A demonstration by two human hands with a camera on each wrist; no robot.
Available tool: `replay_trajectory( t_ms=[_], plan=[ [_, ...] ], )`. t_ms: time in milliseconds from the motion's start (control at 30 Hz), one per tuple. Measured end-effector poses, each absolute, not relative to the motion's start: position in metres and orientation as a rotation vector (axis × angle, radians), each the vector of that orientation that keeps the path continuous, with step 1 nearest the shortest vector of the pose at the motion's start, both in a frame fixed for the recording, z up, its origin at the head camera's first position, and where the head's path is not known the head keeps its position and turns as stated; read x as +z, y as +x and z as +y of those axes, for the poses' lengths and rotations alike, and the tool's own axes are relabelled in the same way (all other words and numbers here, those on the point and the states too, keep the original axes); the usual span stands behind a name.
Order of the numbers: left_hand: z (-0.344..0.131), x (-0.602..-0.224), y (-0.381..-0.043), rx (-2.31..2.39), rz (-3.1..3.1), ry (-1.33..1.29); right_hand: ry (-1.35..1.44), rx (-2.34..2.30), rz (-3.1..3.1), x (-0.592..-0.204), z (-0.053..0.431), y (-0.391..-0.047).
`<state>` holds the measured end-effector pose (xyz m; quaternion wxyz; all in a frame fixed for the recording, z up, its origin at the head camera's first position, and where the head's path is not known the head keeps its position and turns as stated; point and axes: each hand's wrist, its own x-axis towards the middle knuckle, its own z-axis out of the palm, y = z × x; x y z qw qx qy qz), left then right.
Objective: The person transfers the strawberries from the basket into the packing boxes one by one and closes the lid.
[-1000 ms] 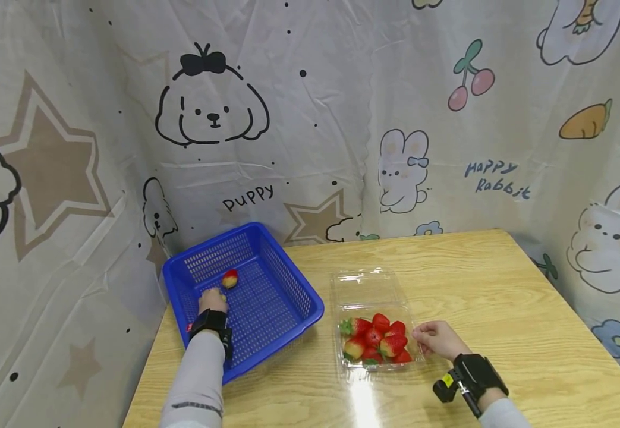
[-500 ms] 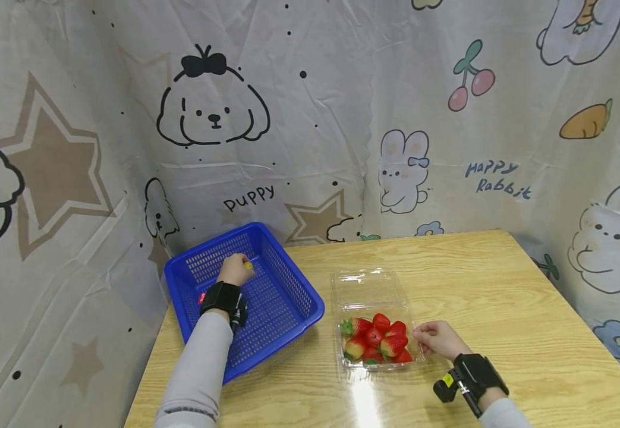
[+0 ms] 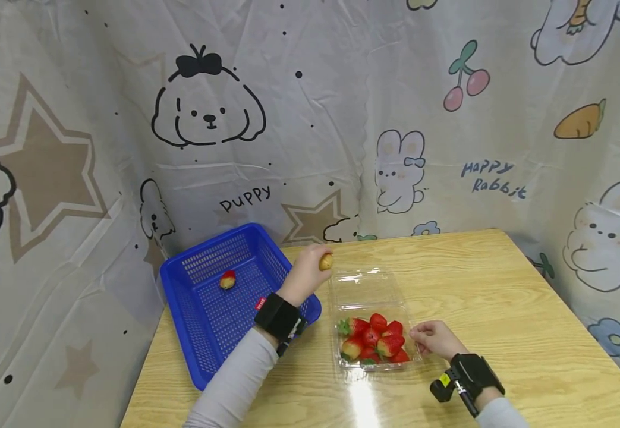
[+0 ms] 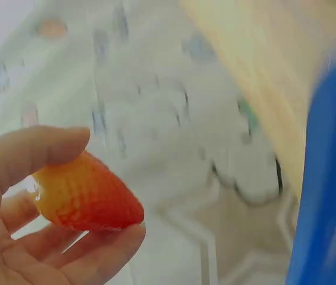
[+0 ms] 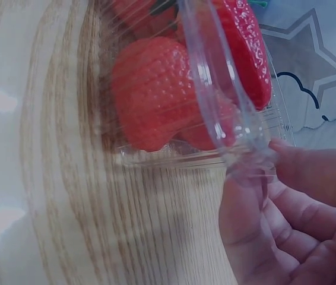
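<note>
My left hand (image 3: 307,272) is raised over the right rim of the blue basket (image 3: 194,356). Its thumb and fingers pinch a strawberry (image 4: 91,196), red at the tip and yellowish at the stem end. To the right, a clear plastic clamshell box (image 3: 371,288) lies with its lid back, and several red strawberries (image 3: 371,337) fill its near half. My right hand (image 3: 437,339) pinches the rim of that box at its right side, thumb on one face and fingers on the other in the right wrist view. One more strawberry (image 3: 227,279) lies inside the basket.
Everything stands on a light wooden table (image 3: 465,279). A patterned cloth curtain (image 3: 310,119) hangs behind it and along both sides. The basket stands at the table's left, its tall rim close under my left forearm.
My left hand has lifted the strawberry out of the basket and carried it right, past the rim. The other strawberry in the basket shows again. My right hand has stayed on the box.
</note>
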<state>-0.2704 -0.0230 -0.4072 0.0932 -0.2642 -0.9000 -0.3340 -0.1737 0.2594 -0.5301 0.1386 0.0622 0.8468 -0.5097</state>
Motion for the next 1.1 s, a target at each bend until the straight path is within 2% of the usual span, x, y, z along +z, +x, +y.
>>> replay_trajectory(
  t_ms=[300, 633, 1100],
  plan=[
    [0.017, -0.454, -0.219, -0.998, -2.64, -0.865, 0.158, -1.474, 2.447, -0.53, 0.259, -0.175],
    [0.016, -0.528, -0.193, -0.802, -2.679, -0.897, 0.135, -1.459, 2.454, -0.531, 0.26, -0.173],
    [0.013, -0.545, -0.187, -0.515, -2.649, -0.937, 0.155, -1.448, 2.463, -0.53, 0.257, -0.172]
  ],
)
